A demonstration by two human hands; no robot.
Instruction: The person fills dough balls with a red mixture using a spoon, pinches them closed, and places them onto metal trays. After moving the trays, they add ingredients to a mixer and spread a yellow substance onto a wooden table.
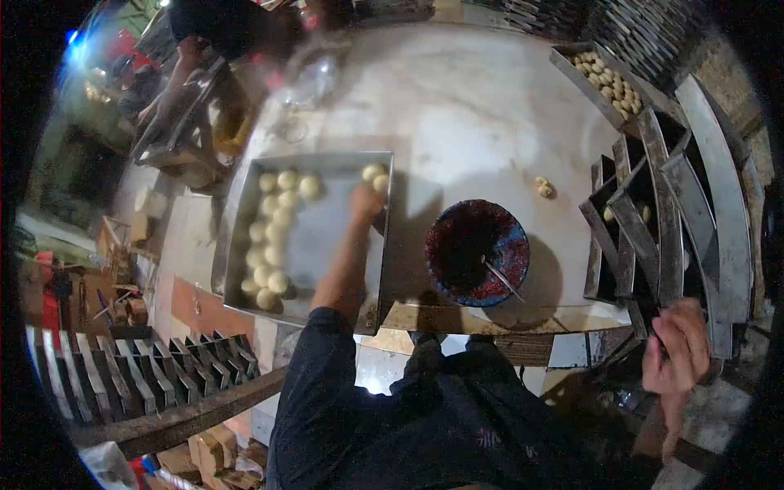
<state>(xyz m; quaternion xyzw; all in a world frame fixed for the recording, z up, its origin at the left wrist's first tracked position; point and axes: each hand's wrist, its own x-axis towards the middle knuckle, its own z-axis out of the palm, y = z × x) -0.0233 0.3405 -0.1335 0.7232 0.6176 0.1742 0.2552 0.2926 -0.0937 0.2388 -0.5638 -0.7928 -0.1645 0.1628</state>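
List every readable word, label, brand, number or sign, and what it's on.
Readable text: none.
Dark shirt: small pale marks, possibly lettering, too small and blurred to read.
Metal tray, bowl: no lettering visible.

Your left hand is hiding its own fingertips over the tray. Your right hand is curling, masking anything held. Person, top left: blurring, running off the upper edge.

It looks like a bakery workroom, judging by the dough balls in a metal tray on the table and the many metal tins.
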